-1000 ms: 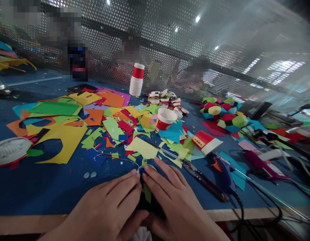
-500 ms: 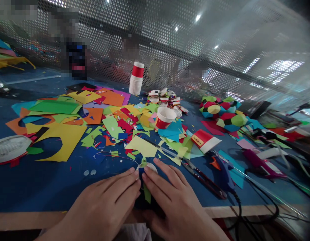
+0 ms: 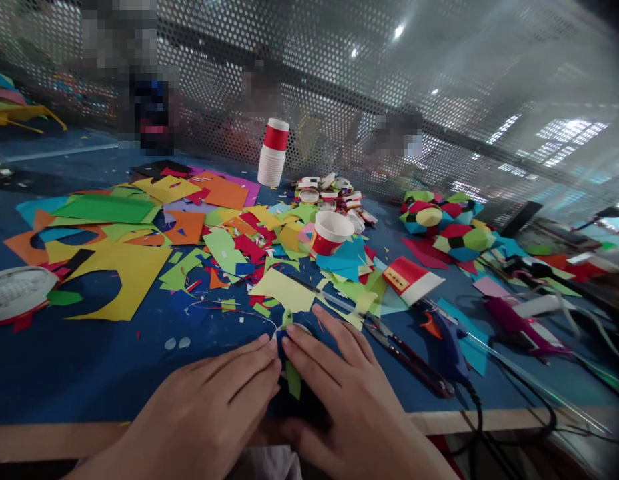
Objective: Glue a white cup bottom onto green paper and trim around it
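A small white round piece (image 3: 300, 329), perhaps a cut cup base, lies near the table's front edge with a green paper strip (image 3: 293, 381) across it and a bit of blue paper by the fingertips. From the left, my left hand (image 3: 209, 393) rests flat, fingers straight and side by side, tips touching the piece's edge. My right hand (image 3: 347, 387) presses its outstretched fingers down on the blue paper and the piece, its index finger raised a little apart. Both hands hide much of the piece. A thin thread runs off to its left.
Coloured paper scraps (image 3: 109, 273) spread across the blue table. A paper cup (image 3: 331, 233), a tipped cup (image 3: 412, 280) and a cup stack (image 3: 273, 153) stand beyond. Scissors (image 3: 409, 360), a blue glue gun (image 3: 447, 343) and a magenta one (image 3: 524, 325) lie right.
Both hands stay on the round piece. The right index finger has shifted slightly up and right, and the right fingertips cover more of the blue paper.
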A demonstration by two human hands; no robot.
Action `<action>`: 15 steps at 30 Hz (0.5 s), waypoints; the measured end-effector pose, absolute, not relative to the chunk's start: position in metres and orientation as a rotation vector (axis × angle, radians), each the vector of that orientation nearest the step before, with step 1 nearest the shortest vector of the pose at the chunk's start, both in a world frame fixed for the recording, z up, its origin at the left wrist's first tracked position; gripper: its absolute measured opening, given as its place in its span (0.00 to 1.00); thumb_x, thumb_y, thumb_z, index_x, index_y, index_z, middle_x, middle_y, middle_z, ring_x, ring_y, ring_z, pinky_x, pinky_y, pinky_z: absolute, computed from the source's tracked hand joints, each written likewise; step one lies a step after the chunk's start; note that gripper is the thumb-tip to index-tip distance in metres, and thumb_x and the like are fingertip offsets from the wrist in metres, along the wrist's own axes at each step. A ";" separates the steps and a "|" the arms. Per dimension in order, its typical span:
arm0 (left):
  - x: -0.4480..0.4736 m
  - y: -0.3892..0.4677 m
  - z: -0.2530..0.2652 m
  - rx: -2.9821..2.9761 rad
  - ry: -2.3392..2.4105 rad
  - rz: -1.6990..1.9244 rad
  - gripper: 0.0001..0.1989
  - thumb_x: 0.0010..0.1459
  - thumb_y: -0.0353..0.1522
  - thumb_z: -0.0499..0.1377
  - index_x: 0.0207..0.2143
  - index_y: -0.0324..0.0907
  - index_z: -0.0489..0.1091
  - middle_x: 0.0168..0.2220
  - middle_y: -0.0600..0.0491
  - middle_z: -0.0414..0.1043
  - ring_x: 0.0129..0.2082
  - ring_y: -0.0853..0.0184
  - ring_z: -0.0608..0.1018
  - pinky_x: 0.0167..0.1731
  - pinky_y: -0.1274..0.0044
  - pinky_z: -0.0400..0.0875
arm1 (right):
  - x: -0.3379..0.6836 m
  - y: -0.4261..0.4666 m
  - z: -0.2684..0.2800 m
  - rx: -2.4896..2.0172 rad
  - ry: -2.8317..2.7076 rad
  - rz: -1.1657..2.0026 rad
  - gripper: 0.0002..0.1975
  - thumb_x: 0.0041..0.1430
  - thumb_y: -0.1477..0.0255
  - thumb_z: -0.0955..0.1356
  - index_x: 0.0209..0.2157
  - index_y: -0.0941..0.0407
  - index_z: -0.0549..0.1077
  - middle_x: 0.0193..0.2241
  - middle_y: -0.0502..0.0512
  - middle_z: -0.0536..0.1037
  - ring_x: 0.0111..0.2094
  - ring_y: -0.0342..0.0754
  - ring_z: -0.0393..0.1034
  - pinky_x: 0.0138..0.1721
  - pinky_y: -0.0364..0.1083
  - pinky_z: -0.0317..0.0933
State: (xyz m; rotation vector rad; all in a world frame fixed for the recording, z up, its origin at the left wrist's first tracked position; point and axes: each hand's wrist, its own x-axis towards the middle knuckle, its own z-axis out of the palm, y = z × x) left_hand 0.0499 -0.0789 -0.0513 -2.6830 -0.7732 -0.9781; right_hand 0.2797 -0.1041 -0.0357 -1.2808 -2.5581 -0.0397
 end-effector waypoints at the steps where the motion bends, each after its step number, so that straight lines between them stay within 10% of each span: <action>1: 0.050 -0.079 -0.050 -2.693 -0.765 -0.979 0.18 0.70 0.30 0.47 0.44 0.41 0.77 0.45 0.52 0.81 0.43 0.70 0.81 0.45 0.82 0.77 | 0.279 -0.104 -0.035 -1.286 -2.562 -0.036 0.31 0.57 0.59 0.68 0.59 0.59 0.71 0.62 0.52 0.70 0.65 0.67 0.54 0.61 0.64 0.57; 15: 0.054 -0.083 -0.054 -2.662 -0.818 -0.946 0.19 0.68 0.26 0.46 0.46 0.39 0.77 0.47 0.50 0.80 0.47 0.66 0.80 0.49 0.78 0.76 | 0.279 -0.104 -0.037 -1.141 -2.537 -0.113 0.27 0.54 0.67 0.69 0.55 0.62 0.74 0.56 0.55 0.76 0.62 0.63 0.60 0.59 0.58 0.60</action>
